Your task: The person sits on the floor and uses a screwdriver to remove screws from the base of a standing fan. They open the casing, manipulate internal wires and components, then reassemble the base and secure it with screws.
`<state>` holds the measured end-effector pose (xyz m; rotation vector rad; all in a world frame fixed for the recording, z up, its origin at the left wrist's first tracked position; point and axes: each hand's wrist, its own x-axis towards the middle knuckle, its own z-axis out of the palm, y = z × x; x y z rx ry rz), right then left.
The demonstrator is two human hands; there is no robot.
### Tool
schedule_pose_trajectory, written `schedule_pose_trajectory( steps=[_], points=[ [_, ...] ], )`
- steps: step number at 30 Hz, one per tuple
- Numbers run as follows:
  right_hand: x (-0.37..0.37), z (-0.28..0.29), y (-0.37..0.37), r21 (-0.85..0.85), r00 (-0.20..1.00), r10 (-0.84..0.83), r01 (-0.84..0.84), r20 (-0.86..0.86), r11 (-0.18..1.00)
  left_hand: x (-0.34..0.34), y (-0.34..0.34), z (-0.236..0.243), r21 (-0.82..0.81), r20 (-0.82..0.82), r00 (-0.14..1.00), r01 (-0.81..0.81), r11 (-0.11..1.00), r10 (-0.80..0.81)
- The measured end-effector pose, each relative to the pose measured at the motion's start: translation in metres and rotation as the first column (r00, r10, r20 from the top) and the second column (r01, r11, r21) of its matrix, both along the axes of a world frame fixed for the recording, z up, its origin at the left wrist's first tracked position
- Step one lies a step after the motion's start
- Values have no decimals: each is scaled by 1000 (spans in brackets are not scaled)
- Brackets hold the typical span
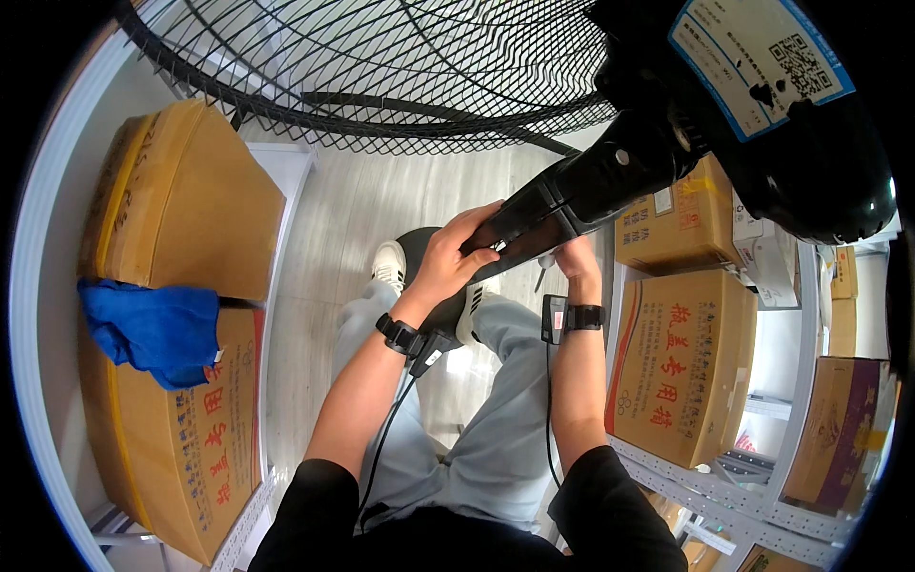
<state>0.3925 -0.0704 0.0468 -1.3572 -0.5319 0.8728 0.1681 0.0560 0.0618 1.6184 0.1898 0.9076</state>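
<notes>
A large black standing fan (637, 157) leans in from the upper right, its wire cage spreading across the top. My left hand (459, 250) is wrapped round the lower end of the fan's neck, with the thumb on the near face. On the right side, my right hand (578, 259) touches the underside of that neck; its fingers are mostly hidden behind it. A small grey knob (546, 261) sticks out beside the right hand. Below the hands, the round black fan base (416, 246) stands on the floor between my shoes. Both wrists wear black straps with small cabled boxes.
Cardboard boxes (205, 205) fill the left shelf, with a blue cloth (152, 329) draped over them. More cartons (681, 362) stand on the right shelving, close to my right forearm. The fan's wire cage (381, 57) spans the far side. Black cables hang along both forearms.
</notes>
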Motion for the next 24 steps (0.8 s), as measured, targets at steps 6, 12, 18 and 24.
schedule_pose_trajectory(
  steps=[6,12,18,24],
  points=[
    [-9,-18,6,-277,997,1,19,74,961,-1,1,1,23,20,1000,-20,1000,20],
    [-5,-1,2,-368,993,77,-40,88,929,-1,6,1,70,47,996,-85,994,82],
    [10,11,-14,-131,991,61,-76,-117,988,3,13,0,77,78,988,-142,987,136],
    [10,2,1,-256,996,92,-87,7,963,4,18,0,69,96,984,-157,985,150]
  ],
)
